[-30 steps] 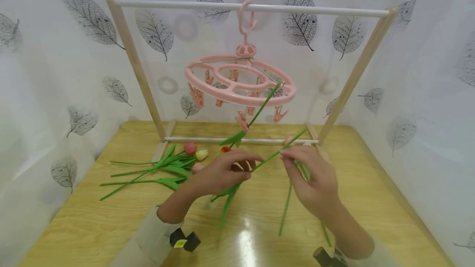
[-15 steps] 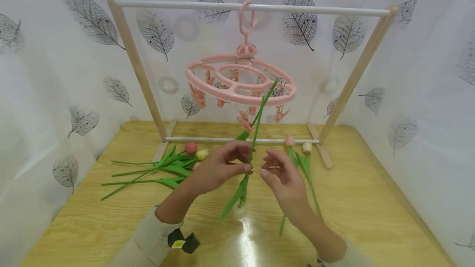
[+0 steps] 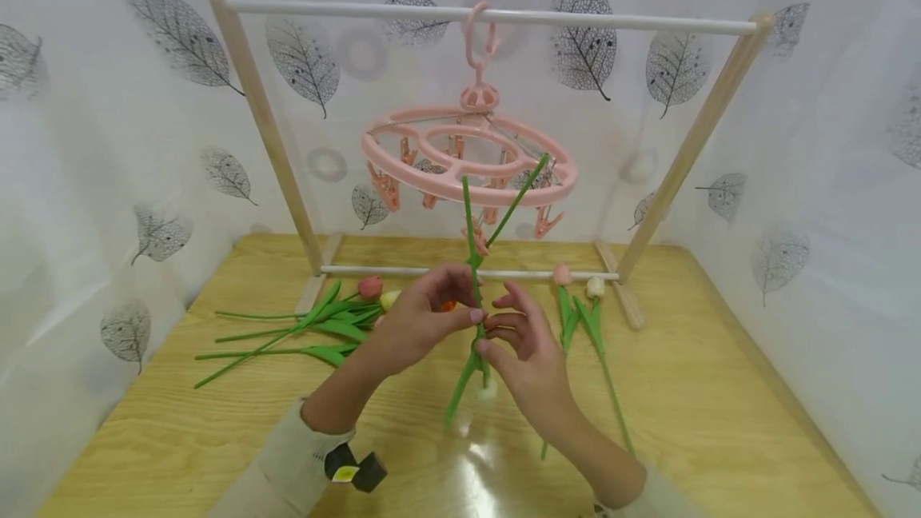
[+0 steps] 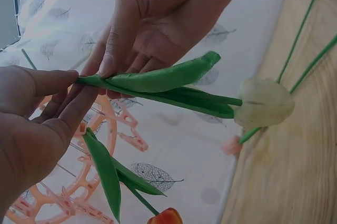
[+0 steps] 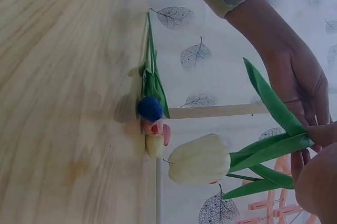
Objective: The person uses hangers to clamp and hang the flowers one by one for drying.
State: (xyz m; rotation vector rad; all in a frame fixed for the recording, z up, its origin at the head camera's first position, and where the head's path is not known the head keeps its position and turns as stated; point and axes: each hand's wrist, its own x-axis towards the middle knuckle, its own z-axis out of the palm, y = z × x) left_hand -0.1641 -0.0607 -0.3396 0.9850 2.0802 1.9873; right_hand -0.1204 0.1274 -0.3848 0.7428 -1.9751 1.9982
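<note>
Upside down between my hands hangs a white artificial tulip, its stem pointing up and its bloom [image 4: 263,103] lowest. My left hand [image 3: 420,316] pinches the green stem [image 3: 471,238] between thumb and fingers. Just below, where the leaves [image 5: 274,148] branch off, my right hand [image 3: 528,358] pinches it too. Behind them, a pink round clip hanger [image 3: 403,174] hangs from the white rod. One of its clips [image 3: 475,240] holds another tulip by the stem, its orange-red bloom [image 4: 167,216] down and partly hidden by my left hand in the head view.
Several tulips [image 3: 338,330] lie on the wooden table [image 3: 180,438] at left. At right lie a pink tulip [image 3: 562,275] and a white one [image 3: 595,288]. A wooden frame [image 3: 262,118] with a white top rod [image 3: 612,20] stands at the back, before a leaf-patterned curtain.
The held tulip's stem has swung from slanting right to nearly vertical. My right hand has let go of the stem's end and moved down and left to pinch near the leaves.
</note>
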